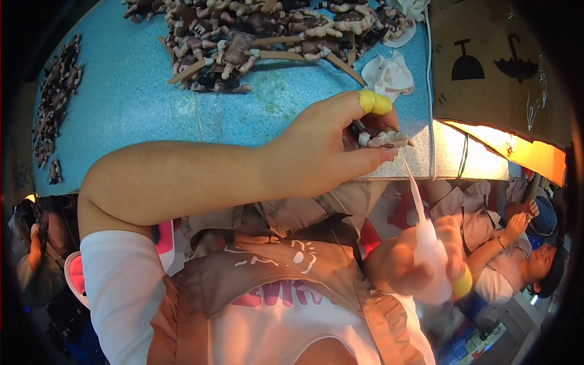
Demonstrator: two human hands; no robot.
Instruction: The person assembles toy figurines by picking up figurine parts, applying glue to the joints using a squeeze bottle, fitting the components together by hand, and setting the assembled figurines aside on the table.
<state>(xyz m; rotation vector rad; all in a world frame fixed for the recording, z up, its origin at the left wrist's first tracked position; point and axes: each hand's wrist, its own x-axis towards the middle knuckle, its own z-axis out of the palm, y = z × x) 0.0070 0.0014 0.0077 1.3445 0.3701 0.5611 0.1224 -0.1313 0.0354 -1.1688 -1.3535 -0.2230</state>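
My left hand (322, 143) reaches across the near edge of the blue table, a yellow finger cover on one finger. It is closed on a small figurine (388, 139), pale and dark brown, partly hidden by the fingers. My right hand (401, 261), a little blurred, is wrapped round a white squeeze bottle (431, 258) with a long thin nozzle (415, 188). The nozzle points up, its tip close beneath the figurine; I cannot tell whether they touch. Another yellow cover is on a right finger.
A heap of similar figurines (234, 52) with flat wooden sticks lies on the blue table (146, 115); more figurines (55, 109) line its left side. Crumpled white tissue (389, 74) sits beyond my left hand. A cardboard box (493, 67) stands at the right, and a co-worker (505, 261) sits below it.
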